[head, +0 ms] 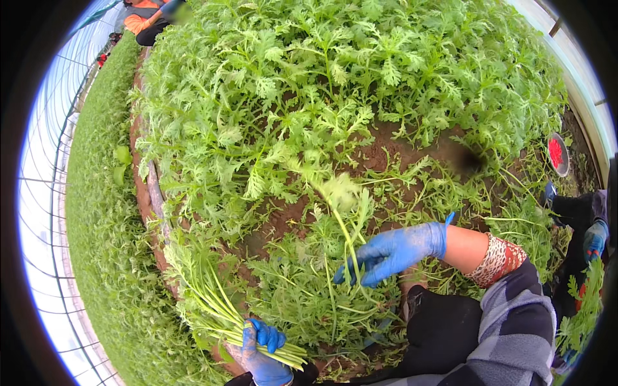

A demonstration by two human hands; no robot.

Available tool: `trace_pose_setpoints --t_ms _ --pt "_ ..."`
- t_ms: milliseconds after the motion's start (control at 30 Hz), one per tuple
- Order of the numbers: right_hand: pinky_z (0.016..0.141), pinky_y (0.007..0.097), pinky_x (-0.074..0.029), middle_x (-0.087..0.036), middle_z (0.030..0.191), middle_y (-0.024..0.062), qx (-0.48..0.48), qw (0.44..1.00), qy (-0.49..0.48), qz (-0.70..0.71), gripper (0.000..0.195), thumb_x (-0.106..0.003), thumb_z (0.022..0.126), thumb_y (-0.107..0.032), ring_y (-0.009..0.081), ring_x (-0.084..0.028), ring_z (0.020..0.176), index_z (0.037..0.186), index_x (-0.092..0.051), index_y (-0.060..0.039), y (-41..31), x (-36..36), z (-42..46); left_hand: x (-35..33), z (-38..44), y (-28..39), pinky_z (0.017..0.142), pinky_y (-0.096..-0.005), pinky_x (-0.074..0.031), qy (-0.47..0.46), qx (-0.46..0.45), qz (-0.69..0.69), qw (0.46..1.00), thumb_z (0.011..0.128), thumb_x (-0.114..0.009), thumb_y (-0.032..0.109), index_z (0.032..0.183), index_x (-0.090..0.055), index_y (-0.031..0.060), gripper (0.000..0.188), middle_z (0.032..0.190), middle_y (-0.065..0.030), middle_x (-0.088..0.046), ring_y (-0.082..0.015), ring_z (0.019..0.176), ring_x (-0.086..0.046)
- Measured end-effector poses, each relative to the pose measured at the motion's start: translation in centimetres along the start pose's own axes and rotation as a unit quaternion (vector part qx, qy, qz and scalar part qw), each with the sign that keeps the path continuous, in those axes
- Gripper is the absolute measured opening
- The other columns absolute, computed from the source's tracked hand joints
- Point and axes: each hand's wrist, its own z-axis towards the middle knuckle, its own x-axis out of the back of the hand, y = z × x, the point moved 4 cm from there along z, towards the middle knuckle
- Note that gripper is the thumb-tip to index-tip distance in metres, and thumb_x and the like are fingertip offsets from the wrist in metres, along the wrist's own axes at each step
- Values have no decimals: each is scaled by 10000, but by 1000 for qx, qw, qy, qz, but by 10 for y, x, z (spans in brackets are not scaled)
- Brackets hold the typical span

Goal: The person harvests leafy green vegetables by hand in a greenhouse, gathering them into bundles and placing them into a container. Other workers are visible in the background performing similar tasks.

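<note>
My left hand, in a soiled blue glove, is closed around a bundle of cut leafy green stems. The leaves fan out to the upper left and the pale stem ends stick out to the right. My right hand, also blue-gloved, is higher and to the right, with the back of the hand up. A single leafy stem runs up from its fingers, its top blurred. Below that hand lies a heap of loose greens on the soil.
Dense standing greens fill the area ahead. A dirt edge separates them from another bed. A bowl with red bits stands at right. A gloved co-worker is at the right rim, another person at top left.
</note>
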Motion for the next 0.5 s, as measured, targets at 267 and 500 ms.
trace_pose_setpoints --t_ms 267,500 --pt "829 294 -487 -639 1041 133 -109 872 465 -107 356 -633 848 -218 178 -603 915 1140 -591 -19 102 146 1 11 -1 -3 485 -230 -308 3 14 -7 1000 935 -535 209 896 -519 99 118 633 41 -368 -74 503 -349" --pt "1113 392 -282 -327 1413 282 -241 739 462 -426 943 -755 707 -419 380 -335 1321 1405 -294 18 123 207 52 3 2 -7 495 -241 -323 -2 34 4 999 926 -546 207 939 -533 94 114 643 42 -381 -77 509 -361"
